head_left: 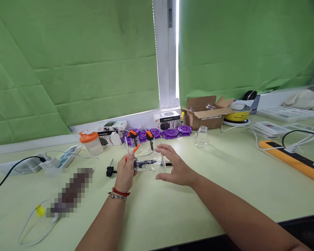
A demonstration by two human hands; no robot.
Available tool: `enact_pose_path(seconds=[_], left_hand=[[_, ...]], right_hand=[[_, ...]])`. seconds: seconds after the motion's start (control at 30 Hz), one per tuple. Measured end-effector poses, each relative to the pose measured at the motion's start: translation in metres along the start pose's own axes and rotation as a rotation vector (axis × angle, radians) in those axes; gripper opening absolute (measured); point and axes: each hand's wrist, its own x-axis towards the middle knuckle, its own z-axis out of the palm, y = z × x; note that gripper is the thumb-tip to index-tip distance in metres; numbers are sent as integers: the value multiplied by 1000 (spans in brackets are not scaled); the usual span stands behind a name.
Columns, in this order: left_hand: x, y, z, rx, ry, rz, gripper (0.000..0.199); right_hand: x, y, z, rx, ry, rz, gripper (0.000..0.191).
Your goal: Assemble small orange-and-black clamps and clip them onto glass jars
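In my left hand (125, 174) is the left end of a clear jar (149, 165) lying sideways above the table, with a black shaft (146, 162) inside it. An orange piece and a thin metal rod (127, 145) stick up by those fingers, which are closed. My right hand (176, 165) is open, thumb and fingers spread around the jar's other end; whether they touch it I cannot tell. A small coil spring (167, 161) shows near the right palm. To the left lies a black knob-like part (110, 171) with a metal rod. Behind stand clear vessels with orange-and-black tops (149, 135).
Purple plastic parts (170, 133) and printed boxes (166, 120) line the wall. A clear jar (201, 137) stands right, before an open carton (205, 116). An orange-lidded shaker (91, 143), power strip (70, 156) and cables are left; an orange-and-black bar (293, 160) lies right.
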Motion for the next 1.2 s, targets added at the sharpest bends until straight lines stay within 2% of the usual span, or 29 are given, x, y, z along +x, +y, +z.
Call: enact_pose_path(seconds=[0.07, 0.13, 0.17, 0.2, 0.23, 0.3, 0.33, 0.37, 0.47, 0.5, 0.53, 0.57, 0.63, 0.67, 0.7, 0.73, 0.83, 0.87, 0.9, 0.93, 1.03, 1.07, 1.1, 1.13, 1.2], left_hand=[[-1, -2, -1, 78, 46, 101, 39], [-2, -3, -2, 199, 67, 224, 38], [-3, -4, -2, 239, 62, 268, 37], [-3, -4, -3, 253, 53, 286, 37], [-2, -5, -3, 240, 50, 277, 37], [-2, -5, -3, 180, 59, 219, 39], [-2, -4, -3, 173, 72, 206, 40], [-2, -4, -2, 193, 86, 219, 40], [-4, -2, 0, 331, 82, 343, 37], [-4, -2, 1, 355, 72, 366, 37], [-5, -2, 2, 348, 63, 356, 37], [-4, -2, 3, 312, 56, 313, 38], [-4, -3, 4, 202, 45, 181, 41], [-4, -4, 4, 158, 44, 130, 43], [-4, -5, 5, 141, 53, 112, 43], [-4, -6, 5, 156, 68, 132, 43], [-5, -6, 4, 281, 101, 299, 38], [-5, -6, 4, 296, 99, 324, 38], [-5, -5, 5, 278, 90, 309, 38], [-4, -5, 5, 232, 76, 252, 39], [-2, -5, 7, 52, 6, -22, 46], [-1, -5, 7, 18, -15, -75, 47], [-1, -5, 6, 12, -21, -80, 47], [-2, -6, 5, 32, -10, -37, 45], [-3, -5, 3, 130, 29, 137, 41]], right_hand=[[1, 5, 0, 149, -8, 216, 79], [2, 9, -1, 342, -78, 501, 71], [3, 9, -2, 405, -122, 573, 67], [3, 9, -4, 421, -155, 564, 65], [2, 8, -6, 395, -168, 483, 64], [2, 5, -9, 284, -120, 244, 68], [2, 5, -10, 257, -86, 189, 70], [2, 6, -10, 270, -65, 210, 69], [2, 11, -8, 426, -105, 538, 62], [2, 12, -8, 440, -135, 597, 62], [2, 12, -9, 412, -165, 579, 63], [2, 11, -10, 344, -174, 471, 63], [2, 8, -13, 165, -171, 158, 67], [2, 6, -14, 99, -150, 49, 72], [2, 6, -15, 73, -132, 10, 78], [2, 7, -14, 90, -111, 53, 81], [2, 13, -11, 283, -131, 454, 70], [1, 14, -11, 316, -146, 536, 66], [1, 15, -11, 303, -154, 537, 63], [1, 13, -12, 245, -157, 452, 61], [1, 6, -16, -29, -149, -15, 55], [1, 4, -16, -81, -148, -102, 58], [1, 3, -16, -99, -145, -124, 62], [1, 4, -15, -75, -129, -71, 68], [0, 8, -12, 65, -119, 189, 74]])
